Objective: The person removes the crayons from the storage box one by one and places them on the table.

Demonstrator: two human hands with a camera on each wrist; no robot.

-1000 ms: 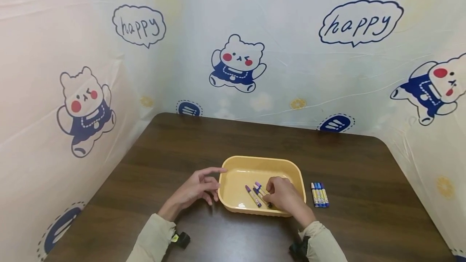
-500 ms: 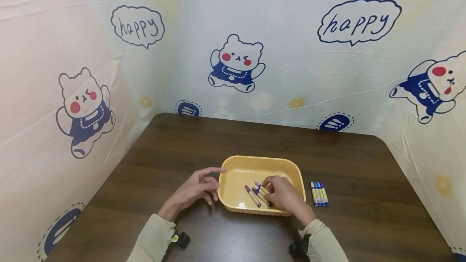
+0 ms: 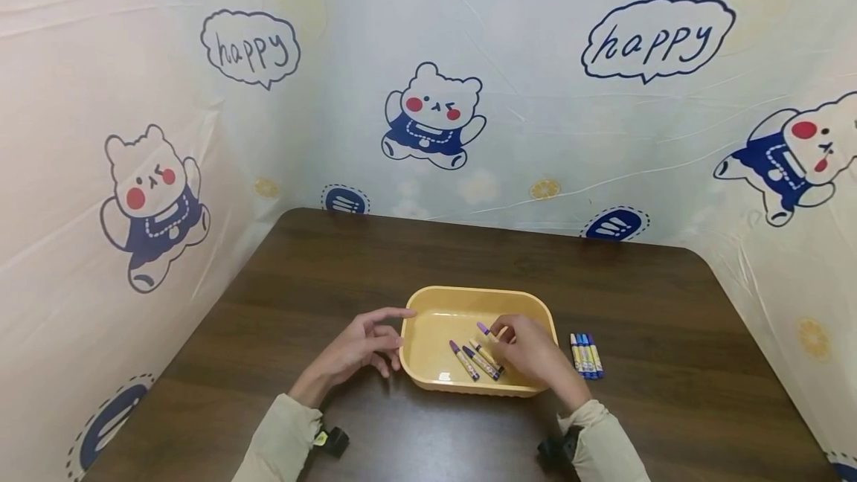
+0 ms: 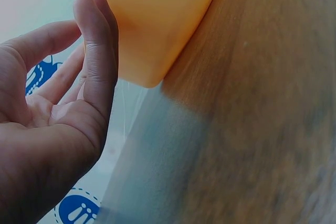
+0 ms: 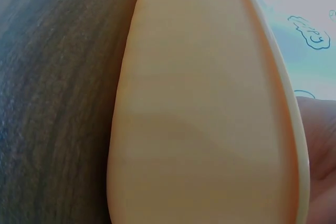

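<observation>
A yellow plastic basket (image 3: 435, 289) sits on the table, with loose crayons inside. My right hand (image 3: 532, 348) is over the basket's right part and pinches a purple-tipped crayon (image 3: 483, 328), raised at a slant; its lower end is hidden by the fingers. Below it lie another purple-tipped crayon (image 3: 464, 360), a dark blue-tipped crayon (image 3: 480, 363) and a pale-tipped crayon (image 3: 483, 351). At the left wall my left hand (image 3: 367, 342) touches the rim with extended fingers. The right wrist view mostly shows the basket's outer wall (image 5: 199, 98), which hides the fingers.
Right of the basket, several crayons (image 3: 586, 356) lie side by side in a row on the dark wooden table (image 3: 375, 259). A printed curtain (image 3: 522, 132) with bears surrounds the table's back and sides.
My right hand has lifted the purple-tipped crayon up from the other crayons and shifted slightly right. The left hand stays at the basket's rim.
</observation>
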